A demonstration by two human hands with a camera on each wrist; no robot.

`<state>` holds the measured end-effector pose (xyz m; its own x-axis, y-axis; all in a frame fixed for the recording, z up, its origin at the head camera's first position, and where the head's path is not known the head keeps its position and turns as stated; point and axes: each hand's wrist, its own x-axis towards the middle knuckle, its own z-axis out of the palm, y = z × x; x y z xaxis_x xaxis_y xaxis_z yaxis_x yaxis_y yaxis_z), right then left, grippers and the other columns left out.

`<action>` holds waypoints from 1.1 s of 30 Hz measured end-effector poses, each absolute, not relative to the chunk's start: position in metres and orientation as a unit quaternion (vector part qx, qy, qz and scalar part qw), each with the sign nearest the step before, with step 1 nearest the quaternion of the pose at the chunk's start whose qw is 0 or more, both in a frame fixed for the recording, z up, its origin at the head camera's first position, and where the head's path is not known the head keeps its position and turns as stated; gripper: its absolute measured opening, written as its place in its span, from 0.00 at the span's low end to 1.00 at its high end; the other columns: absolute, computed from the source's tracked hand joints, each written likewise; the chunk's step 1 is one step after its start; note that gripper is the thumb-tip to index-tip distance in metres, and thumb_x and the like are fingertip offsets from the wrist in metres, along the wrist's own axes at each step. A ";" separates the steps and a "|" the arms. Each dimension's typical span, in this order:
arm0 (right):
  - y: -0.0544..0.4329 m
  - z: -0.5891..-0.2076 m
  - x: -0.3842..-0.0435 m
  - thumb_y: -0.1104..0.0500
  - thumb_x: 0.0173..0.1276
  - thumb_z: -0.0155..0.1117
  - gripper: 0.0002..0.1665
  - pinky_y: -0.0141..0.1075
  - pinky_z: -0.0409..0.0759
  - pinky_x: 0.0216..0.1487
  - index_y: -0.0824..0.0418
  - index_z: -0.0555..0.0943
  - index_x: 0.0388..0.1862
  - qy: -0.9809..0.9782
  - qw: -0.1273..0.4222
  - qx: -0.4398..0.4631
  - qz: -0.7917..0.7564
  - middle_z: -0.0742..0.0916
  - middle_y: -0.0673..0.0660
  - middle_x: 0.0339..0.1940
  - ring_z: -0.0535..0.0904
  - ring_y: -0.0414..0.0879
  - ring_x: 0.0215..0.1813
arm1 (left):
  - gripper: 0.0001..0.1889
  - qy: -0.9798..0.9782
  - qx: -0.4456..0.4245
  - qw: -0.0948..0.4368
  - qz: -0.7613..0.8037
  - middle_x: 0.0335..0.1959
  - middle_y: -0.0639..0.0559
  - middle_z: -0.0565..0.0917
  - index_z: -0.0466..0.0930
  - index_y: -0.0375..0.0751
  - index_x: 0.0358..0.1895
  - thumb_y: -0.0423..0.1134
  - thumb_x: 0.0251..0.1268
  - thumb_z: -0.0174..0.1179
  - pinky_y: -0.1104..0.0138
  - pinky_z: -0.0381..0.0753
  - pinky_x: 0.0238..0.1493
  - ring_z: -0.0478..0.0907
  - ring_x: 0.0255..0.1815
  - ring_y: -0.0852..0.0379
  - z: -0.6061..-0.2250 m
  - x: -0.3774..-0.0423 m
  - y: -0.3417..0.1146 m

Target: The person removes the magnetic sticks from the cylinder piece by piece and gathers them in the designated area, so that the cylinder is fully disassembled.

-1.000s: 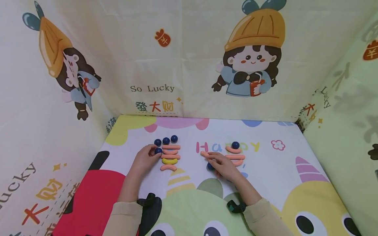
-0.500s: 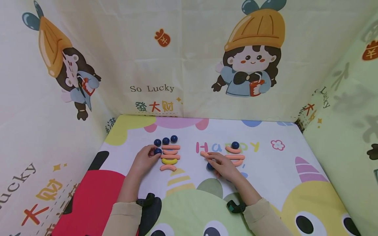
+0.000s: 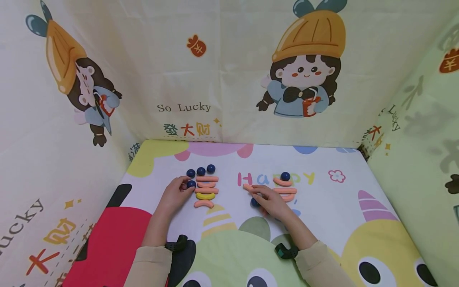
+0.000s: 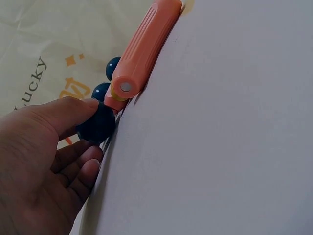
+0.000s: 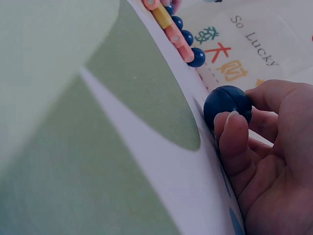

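My left hand [image 3: 174, 196] pinches a dark blue ball [image 4: 96, 123] beside the left ends of a stack of magnetic sticks. In that stack are straight pink sticks [image 3: 206, 191], curved pink ones [image 3: 203, 203] and a curved yellow one [image 3: 205, 196]. Three dark blue balls [image 3: 201, 171] line its far side. My right hand [image 3: 271, 204] has its fingers around another dark blue ball [image 5: 227, 105]. At the same fingertips, in the head view, is a pink stick [image 3: 247, 187]; the fingers hide its other end. Whether ball and stick touch, I cannot tell.
To the right of my right hand lie a dark blue ball [image 3: 285, 176], a curved pink stick [image 3: 282, 182], a straight pink stick [image 3: 285, 191] and another curved one [image 3: 288, 197]. The patterned tabletop [image 3: 322, 199] meets printed cloth walls [image 3: 236, 79] at the back and sides.
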<state>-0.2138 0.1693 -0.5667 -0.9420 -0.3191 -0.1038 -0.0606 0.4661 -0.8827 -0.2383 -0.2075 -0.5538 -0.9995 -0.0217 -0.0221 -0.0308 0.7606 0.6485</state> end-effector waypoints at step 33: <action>0.166 -0.563 -0.213 0.44 0.74 0.57 0.25 0.41 0.77 0.22 0.42 0.73 0.68 0.833 0.137 -0.098 -0.527 0.84 0.57 0.36 0.75 0.49 0.18 | 0.18 0.908 0.092 -0.020 0.408 0.54 0.50 0.79 0.79 0.48 0.59 0.47 0.71 0.59 0.54 0.77 0.56 0.75 0.48 0.52 -0.517 -0.245 -0.143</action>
<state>-0.2132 0.1658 -0.5634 -0.9432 -0.3076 -0.1256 -0.0179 0.4244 -0.9053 -0.2453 -0.1432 -0.5172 -0.9824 0.1507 0.1107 0.1829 0.6507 0.7370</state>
